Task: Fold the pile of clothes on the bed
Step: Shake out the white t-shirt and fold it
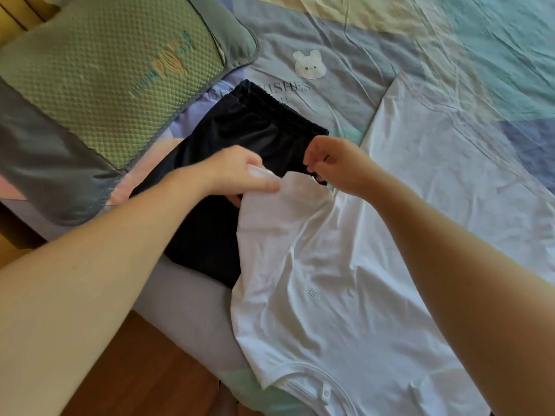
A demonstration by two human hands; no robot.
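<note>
A white T-shirt [345,280] lies spread across the bed, collar toward the near edge. Its left sleeve is lifted over a folded black garment [240,139] with an elastic waistband. My left hand [240,172] pinches the end of that sleeve between thumb and fingers. Just to the right, my right hand [333,163] has its fingers curled down at the other corner of the sleeve's edge, over the black garment; what exactly its fingertips hold is hidden.
A green quilted pillow [114,73] with a grey border lies at the upper left. The patterned bedsheet [345,94] carries a bunny print [309,64]. Wooden floor [135,370] shows past the bed's near left edge.
</note>
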